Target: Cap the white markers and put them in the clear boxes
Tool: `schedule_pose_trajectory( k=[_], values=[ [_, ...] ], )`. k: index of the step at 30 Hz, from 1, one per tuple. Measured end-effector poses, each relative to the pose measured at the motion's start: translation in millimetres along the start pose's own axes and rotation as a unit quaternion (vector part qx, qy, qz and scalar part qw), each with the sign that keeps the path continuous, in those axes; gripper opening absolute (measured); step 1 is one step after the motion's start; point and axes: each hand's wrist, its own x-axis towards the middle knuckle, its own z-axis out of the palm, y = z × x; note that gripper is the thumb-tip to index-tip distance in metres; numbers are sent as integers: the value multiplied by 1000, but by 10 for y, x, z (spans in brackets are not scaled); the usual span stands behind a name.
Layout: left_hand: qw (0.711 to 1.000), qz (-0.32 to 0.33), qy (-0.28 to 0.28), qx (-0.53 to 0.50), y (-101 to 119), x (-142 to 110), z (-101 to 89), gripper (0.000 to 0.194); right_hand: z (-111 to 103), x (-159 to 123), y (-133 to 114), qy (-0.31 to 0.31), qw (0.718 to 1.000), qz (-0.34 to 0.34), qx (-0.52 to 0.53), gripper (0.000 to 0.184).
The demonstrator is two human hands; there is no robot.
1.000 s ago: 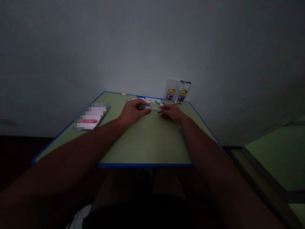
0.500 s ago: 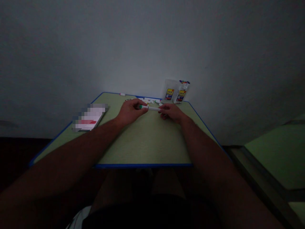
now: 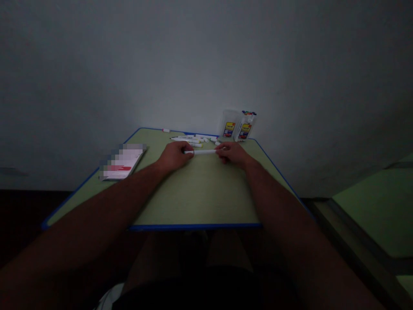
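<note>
Between my hands, level above the table, is a white marker (image 3: 205, 152). My left hand (image 3: 176, 155) pinches its left end, and my right hand (image 3: 232, 153) grips its right end with the fingers curled. The marker's two tips are covered by my fingers. Just behind my hands, several white markers (image 3: 187, 140) lie loosely together near the table's back edge, one with a yellow end. Small loose caps (image 3: 217, 143) lie close to my right fingertips.
A green-topped table (image 3: 196, 198) with blue edging stands against a wall. At its left lies a phone-like or book-like flat object (image 3: 124, 161), partly blurred out. Two clear marker cases (image 3: 229, 125) stand at the back right, the right one holding markers. A pinkish cap (image 3: 165, 130) lies at the back left.
My left hand has shifted slightly left and down along the marker. The green end seen before is now hidden. The marker sits a little lower in view.
</note>
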Motion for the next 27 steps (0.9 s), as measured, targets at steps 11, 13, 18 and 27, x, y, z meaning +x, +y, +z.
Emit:
schedule_pose_trajectory(
  k=[11, 13, 18, 27],
  values=[
    [1000, 15, -13, 19, -34, 1, -7, 33, 36, -17, -130, 37, 994, 50, 92, 6],
    [1000, 18, -10, 16, -21, -4, -20, 33, 30, -17, -126, 39, 994, 41, 90, 6],
    [1000, 13, -4, 6, 18, -16, -44, 32, 2, 12, -66, 45, 995, 2, 86, 7],
    [1000, 15, 16, -3, -11, -2, -32, 28, -19, 17, -61, 61, 993, 7, 97, 7]
  ],
)
